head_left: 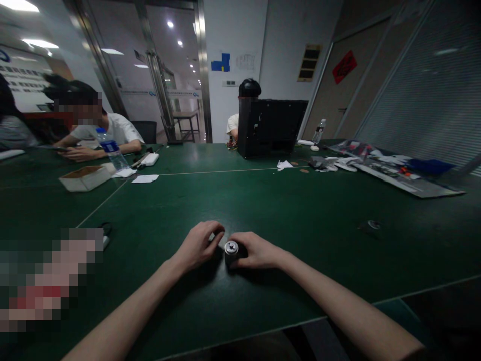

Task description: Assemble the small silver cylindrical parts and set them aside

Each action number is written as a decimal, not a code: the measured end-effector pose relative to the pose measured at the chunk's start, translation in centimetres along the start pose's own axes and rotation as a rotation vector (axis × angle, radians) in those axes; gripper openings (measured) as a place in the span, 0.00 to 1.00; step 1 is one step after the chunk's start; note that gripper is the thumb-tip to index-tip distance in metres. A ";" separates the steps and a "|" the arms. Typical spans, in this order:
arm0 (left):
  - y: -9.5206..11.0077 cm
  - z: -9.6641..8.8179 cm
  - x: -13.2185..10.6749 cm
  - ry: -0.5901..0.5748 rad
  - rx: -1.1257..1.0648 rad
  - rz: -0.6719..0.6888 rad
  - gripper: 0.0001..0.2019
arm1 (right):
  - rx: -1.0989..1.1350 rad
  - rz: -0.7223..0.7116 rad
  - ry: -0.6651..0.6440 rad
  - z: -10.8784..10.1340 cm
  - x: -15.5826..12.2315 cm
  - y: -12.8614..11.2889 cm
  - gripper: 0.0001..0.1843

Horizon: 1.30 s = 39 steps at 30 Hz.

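Both forearms are reaching in from the bottom edge and meeting at the middle of the green table [300, 210], wrists resting low. The left hand [200, 244] is curling knuckles-up, fingertips pointing at the right hand [256, 251], which is lying on its side with fingers wrapping inward. The small cylinder [232, 248] is dim; only its silver top is showing clearly, its dark body being mostly covered. The right hand is closing around it; whether the left fingers are pinching anything is impossible to make out. The cylinder is standing upright on the table between the hands
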<state>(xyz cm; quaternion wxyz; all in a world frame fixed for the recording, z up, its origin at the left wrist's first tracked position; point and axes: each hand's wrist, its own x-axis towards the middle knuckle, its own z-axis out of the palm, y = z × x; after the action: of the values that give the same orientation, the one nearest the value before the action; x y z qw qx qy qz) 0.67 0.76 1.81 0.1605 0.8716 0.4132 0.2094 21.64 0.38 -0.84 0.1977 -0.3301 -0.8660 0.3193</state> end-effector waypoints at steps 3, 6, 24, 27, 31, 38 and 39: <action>0.3 -0.4 -0.2 -0.024 -0.018 0.056 0.14 | 0.001 0.016 0.044 0.4 0.2 0.0 0.24; 0.7 -0.5 -0.4 -0.060 -0.024 0.101 0.15 | 0.015 0.021 0.054 0.6 0.3 0.0 0.23; 0.2 0.3 -0.5 -0.044 0.003 0.080 0.14 | -0.055 -0.063 0.037 0.0 0.2 -0.4 0.14; 0.0 0.2 -0.6 -0.044 0.018 0.094 0.14 | -0.051 -0.044 0.035 -0.1 0.1 -0.4 0.13; 0.1 -0.1 -0.6 -0.047 0.028 0.102 0.13 | -0.057 0.017 0.052 -0.2 0.1 -0.2 0.12; 0.5 -0.2 -0.6 -0.074 -0.004 0.058 0.16 | -0.057 0.064 0.088 0.1 0.1 0.1 0.15; 0.5 -0.2 -0.6 -0.078 -0.003 0.045 0.16 | -0.052 0.063 0.090 0.0 0.1 0.0 0.15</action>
<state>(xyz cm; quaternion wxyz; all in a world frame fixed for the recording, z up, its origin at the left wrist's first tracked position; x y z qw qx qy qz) 0.58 0.04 2.09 0.1728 0.8879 0.3867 0.1795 21.57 0.46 -0.88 0.2179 -0.3761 -0.8534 0.2875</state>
